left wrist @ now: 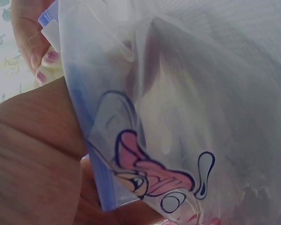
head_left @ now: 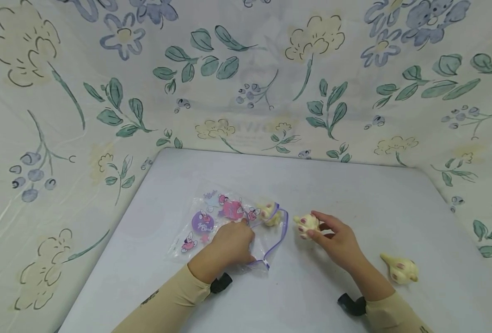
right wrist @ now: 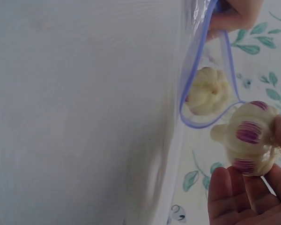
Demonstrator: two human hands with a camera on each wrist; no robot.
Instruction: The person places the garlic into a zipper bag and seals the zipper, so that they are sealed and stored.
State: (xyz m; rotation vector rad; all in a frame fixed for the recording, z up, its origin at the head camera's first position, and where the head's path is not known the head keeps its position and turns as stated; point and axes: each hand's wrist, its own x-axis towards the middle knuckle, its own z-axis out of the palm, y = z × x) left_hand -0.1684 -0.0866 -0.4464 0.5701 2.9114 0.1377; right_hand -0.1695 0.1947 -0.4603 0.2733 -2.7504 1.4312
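My left hand (head_left: 234, 240) grips the near side of a clear printed zip bag (head_left: 202, 223) by its purple-edged mouth. Inside that mouth sits one garlic bulb (head_left: 267, 213), pale with a knobbly underside in the right wrist view. Between the thumb and fingers of my right hand (head_left: 338, 240) is a second garlic bulb (right wrist: 248, 133), cream with purple streaks, held just right of the bag's opening. A third garlic bulb (head_left: 402, 269) lies on the table to the right of my right forearm. In the left wrist view the bag's plastic (left wrist: 215, 117) covers part of my fingers.
The white table (head_left: 312, 296) carries all of this. Floral-patterned cloth (head_left: 271, 92) hangs behind it and spreads along both sides. A dark wrist device (head_left: 221, 283) sits at my left cuff, another dark wrist device (head_left: 351, 305) at my right.
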